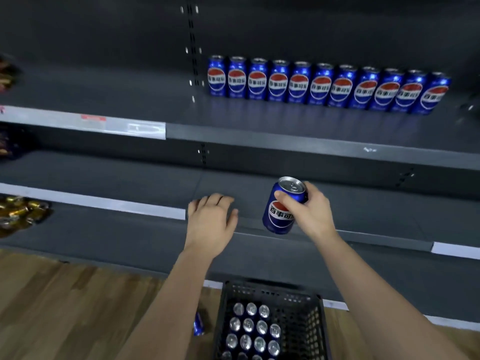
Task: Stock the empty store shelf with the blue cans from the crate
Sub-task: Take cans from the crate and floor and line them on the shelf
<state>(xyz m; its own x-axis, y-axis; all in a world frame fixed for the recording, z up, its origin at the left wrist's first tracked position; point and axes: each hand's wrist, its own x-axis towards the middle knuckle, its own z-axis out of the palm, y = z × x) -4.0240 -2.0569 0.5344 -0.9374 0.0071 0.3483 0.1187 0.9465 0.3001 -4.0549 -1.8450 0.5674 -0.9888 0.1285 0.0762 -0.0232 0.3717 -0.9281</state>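
Note:
My right hand (313, 213) grips a blue can (281, 206) near its top, holding it slightly tilted in front of the middle shelf's front edge (376, 239). My left hand (210, 220) hovers empty beside it, fingers loosely bent over the same shelf. A row of several blue cans (327, 85) stands upright along the back of the upper shelf (285, 139). The black crate (306, 323) on the floor below holds several more cans (253, 331), seen from their silver tops.
One blue can (198, 324) stands on the wooden floor (65, 307) left of the crate, partly hidden by my left forearm. Gold-wrapped goods (19, 213) lie at the far left of the lower shelf. A slotted upright (192, 48) divides the shelf back.

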